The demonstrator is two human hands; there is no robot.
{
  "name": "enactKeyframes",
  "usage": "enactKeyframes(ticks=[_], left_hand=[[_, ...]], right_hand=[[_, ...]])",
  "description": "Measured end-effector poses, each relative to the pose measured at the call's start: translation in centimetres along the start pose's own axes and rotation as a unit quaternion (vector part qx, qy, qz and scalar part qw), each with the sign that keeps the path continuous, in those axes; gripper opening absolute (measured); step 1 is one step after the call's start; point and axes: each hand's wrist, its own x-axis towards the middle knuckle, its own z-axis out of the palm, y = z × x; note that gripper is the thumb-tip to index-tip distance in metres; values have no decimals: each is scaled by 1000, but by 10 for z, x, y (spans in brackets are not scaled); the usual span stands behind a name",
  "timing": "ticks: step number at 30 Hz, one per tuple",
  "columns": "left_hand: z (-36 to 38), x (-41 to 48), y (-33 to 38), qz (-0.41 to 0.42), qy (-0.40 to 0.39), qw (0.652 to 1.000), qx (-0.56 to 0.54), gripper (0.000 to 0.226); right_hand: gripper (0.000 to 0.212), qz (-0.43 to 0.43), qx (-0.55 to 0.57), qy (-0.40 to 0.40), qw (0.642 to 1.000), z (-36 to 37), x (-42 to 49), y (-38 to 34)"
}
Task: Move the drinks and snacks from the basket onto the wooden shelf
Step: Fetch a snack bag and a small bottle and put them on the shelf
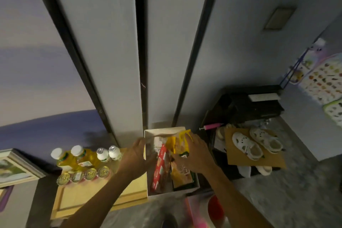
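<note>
From the head camera, the left hand point(136, 155) curls its fingers over the left wall of the white basket point(148, 181), while the right hand point(196, 153) pinches a yellow snack packet point(182, 143) inside it. A red snack pack point(160, 166) lies between both hands' fingers. Left of the left fingers, yellow drink bottles point(74, 157), small white bottles point(108, 152) and cans point(83, 174) stand on the wooden shelf point(88, 196).
</note>
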Motion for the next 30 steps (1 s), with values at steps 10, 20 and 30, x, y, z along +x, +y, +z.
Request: enactKeyframes(ticks=[10,20,30], left_hand=[[-148,-18,-5,72,51,992,86,106],[-256,-154,-48,-13,199,977,80,106],[-307,-410,-150,-228,321,911,120,101]], right_hand=[[113,-6,62,112,992,-88,-60,-98],[113,-154,16,104,982,-116,-85,-212],[110,-375,3,29,927,-39,-143,-412]])
